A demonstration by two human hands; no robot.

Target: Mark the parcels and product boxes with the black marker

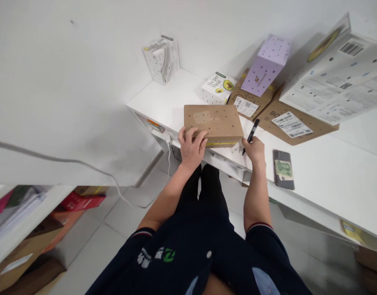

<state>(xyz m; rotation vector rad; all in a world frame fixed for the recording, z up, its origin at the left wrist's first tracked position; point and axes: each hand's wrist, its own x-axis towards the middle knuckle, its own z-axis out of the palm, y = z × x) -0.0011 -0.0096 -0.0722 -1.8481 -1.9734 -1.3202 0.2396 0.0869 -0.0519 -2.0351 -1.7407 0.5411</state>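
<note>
A closed brown cardboard box (220,121) with small dark dots and a strip of tape on top lies at the near edge of the white desk. My left hand (192,149) rests on its front left part, fingers spread over the top edge. In my right hand (255,150), just off the box's right front corner, is a black marker pen (252,133), gripped between thumb and fingers and held tilted. The pen's lower end points down beside the box. To the right of that hand lies a phone (283,169) with a banknote in its case.
Behind stand a small white avocado box (219,87), labelled brown boxes (245,105), a lilac box (266,65) and a large white box (338,73). Another white box (162,59) is at the desk's far left corner. A white cable (114,180) hangs left.
</note>
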